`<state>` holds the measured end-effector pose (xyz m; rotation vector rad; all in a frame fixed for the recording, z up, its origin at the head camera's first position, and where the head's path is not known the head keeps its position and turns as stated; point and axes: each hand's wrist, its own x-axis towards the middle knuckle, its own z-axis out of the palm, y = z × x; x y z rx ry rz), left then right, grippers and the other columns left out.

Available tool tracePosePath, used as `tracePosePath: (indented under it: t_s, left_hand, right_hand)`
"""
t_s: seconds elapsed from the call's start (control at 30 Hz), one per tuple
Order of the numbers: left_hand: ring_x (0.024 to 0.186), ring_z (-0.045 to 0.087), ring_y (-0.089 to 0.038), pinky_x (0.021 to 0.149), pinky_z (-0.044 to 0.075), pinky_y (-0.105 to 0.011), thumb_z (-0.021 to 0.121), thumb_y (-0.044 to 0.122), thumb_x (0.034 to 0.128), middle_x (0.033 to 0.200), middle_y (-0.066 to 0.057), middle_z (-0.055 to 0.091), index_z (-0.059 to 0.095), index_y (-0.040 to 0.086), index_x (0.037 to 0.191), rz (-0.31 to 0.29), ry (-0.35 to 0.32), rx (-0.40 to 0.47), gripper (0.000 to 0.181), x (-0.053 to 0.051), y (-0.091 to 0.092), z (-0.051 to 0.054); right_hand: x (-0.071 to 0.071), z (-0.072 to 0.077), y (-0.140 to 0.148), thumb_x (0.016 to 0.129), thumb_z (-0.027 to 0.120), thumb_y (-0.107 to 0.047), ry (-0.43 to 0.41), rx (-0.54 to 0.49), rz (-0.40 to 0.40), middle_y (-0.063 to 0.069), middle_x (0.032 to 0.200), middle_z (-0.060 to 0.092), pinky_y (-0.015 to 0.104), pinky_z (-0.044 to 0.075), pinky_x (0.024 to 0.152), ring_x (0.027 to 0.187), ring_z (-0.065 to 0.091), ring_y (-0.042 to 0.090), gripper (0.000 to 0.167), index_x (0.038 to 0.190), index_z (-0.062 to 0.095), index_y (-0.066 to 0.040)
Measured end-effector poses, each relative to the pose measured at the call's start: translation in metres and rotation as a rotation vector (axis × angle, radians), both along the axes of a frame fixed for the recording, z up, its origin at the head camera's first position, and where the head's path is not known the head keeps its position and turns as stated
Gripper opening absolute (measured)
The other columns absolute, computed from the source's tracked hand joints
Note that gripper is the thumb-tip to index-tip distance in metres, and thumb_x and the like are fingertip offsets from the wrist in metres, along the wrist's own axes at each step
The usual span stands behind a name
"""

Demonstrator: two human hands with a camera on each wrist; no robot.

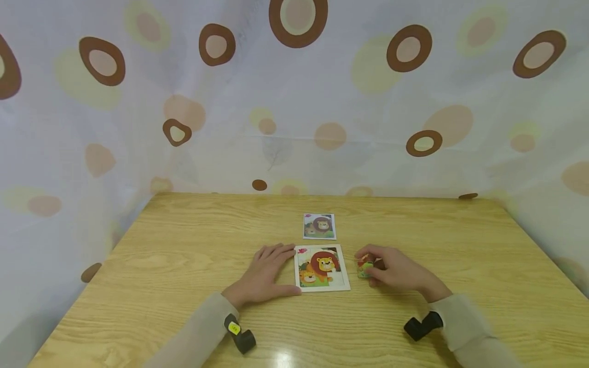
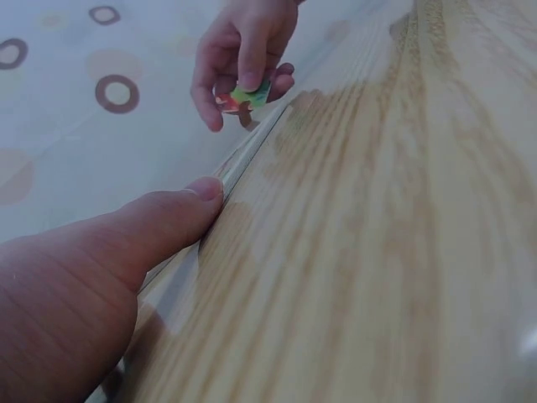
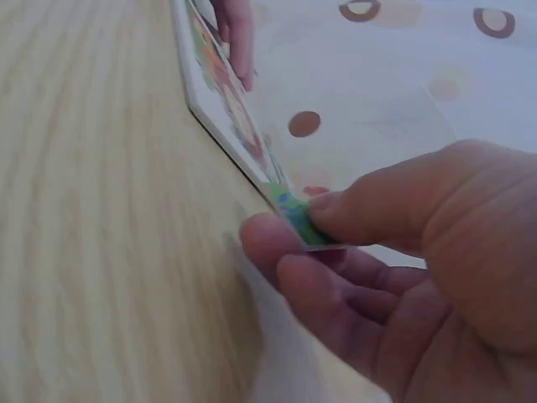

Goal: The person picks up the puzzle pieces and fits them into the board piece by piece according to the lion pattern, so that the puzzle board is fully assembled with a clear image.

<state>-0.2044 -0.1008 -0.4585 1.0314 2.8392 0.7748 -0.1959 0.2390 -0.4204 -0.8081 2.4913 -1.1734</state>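
Observation:
A jigsaw puzzle of a lion and a cub lies in a white frame on the table, with a pale gap at its lower right. My left hand rests flat at the frame's left side, fingers spread; in the left wrist view its thumb touches the frame's edge. Just right of the frame, my right hand pinches a puzzle piece between thumb and fingers. Green and blue print shows on that piece in the right wrist view. The piece is held raised, apart from the gap.
Behind the puzzle lies a small picture card with the same lion scene. The wooden table reaches back to a patterned curtain, which also hangs along both sides. Each wrist wears a black camera mount.

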Motion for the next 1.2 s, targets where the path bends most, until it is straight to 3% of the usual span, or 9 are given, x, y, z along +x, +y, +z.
tracePosePath:
  t_s: [0.27, 0.5, 0.77, 1.2]
  left_hand:
    - [0.145, 0.023, -0.027, 0.118, 0.011, -0.053, 0.066, 0.060, 0.0811, 0.157, 0.001, 0.031, 0.038, 0.012, 0.148, 0.006, -0.005, -0.016, 0.087, 0.000, 0.000, -0.002]
    - [0.146, 0.022, -0.027, 0.118, 0.010, -0.054, 0.066, 0.059, 0.0812, 0.157, 0.000, 0.031, 0.037, 0.012, 0.149, 0.006, -0.017, -0.006, 0.087, 0.002, 0.001, -0.001]
    - [0.145, 0.023, -0.028, 0.118, 0.011, -0.055, 0.066, 0.059, 0.0812, 0.156, -0.001, 0.032, 0.038, 0.011, 0.148, 0.003, -0.001, -0.008, 0.087, 0.001, 0.002, -0.001]
    - [0.145, 0.024, -0.028, 0.118, 0.011, -0.055, 0.067, 0.059, 0.0807, 0.156, -0.001, 0.031, 0.038, 0.012, 0.148, 0.005, 0.003, -0.011, 0.087, 0.000, 0.001, 0.000]
  right_hand:
    - [-0.001, -0.009, -0.023, 0.088, 0.069, -0.010, 0.275, 0.008, -0.059, -0.004, 0.079, 0.064, 0.020, 0.047, 0.058, 0.063, 0.050, 0.000, 0.017, 0.104, 0.064, -0.010]
    - [-0.002, -0.013, -0.040, 0.088, 0.071, -0.016, 0.202, -0.013, -0.011, -0.004, 0.079, 0.063, 0.020, 0.046, 0.056, 0.062, 0.051, 0.001, 0.020, 0.106, 0.064, -0.011]
    - [0.000, -0.012, -0.048, 0.086, 0.073, -0.014, 0.245, 0.019, 0.012, -0.005, 0.075, 0.057, 0.019, 0.042, 0.053, 0.060, 0.044, 0.000, 0.019, 0.104, 0.068, -0.009]
    - [0.005, -0.010, -0.055, 0.087, 0.071, -0.019, 0.280, 0.169, -0.034, -0.008, 0.073, 0.050, 0.018, 0.035, 0.056, 0.063, 0.039, 0.002, 0.024, 0.108, 0.072, -0.008]
